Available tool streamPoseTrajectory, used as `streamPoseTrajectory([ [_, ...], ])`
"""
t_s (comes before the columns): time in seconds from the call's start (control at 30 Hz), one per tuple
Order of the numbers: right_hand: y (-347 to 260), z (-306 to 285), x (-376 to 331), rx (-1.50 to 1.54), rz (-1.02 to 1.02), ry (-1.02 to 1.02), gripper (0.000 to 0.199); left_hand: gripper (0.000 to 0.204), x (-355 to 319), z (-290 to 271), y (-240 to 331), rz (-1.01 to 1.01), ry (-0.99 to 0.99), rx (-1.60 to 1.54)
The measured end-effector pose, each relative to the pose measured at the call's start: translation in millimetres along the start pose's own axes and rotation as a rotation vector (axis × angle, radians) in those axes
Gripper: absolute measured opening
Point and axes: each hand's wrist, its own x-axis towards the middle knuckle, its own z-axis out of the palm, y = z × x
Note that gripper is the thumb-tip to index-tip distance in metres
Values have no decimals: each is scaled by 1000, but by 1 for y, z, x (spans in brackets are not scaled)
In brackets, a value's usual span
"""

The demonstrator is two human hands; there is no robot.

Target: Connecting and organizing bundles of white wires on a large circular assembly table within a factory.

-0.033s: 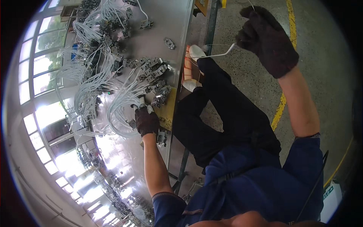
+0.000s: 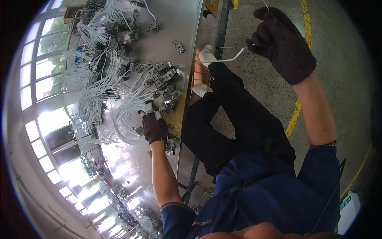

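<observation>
My right hand, in a dark knitted glove, is raised at the upper right, over the floor. Its fingers are closed on a white cable, whose bent length sticks out to the left beside a thin wire. A thin end also rises above the fist. My left hand, gloved with pale fingertips, lies on the metal bench among small metal fittings and white cables. Its fingers are bent around something that I cannot make out. A yellowish board lies beside it at the bench edge.
The metal bench runs along my left, with bundled white cables and a lone fitting. My legs extend beside its edge. Yellow lines mark the floor. A white box stands at the lower right.
My right hand has shifted very slightly, and the white cable in it has swung a little. My left hand has stayed in place.
</observation>
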Motion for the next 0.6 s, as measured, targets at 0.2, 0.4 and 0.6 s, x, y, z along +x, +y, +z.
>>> streamPoseTrajectory([
  [0.2, 53, -31, 33, 312, 112, 86, 27, 63, 0, -3, 3, -29, -43, -38],
  [0.4, 220, -46, 106, -1173, 6, -43, 30, 62, 2, 1, 0, 15, -7, -28],
  [0.6, 322, -52, 154, -1454, 466, -306, 40, 64, 3, 0, 5, -83, -37, -36],
])
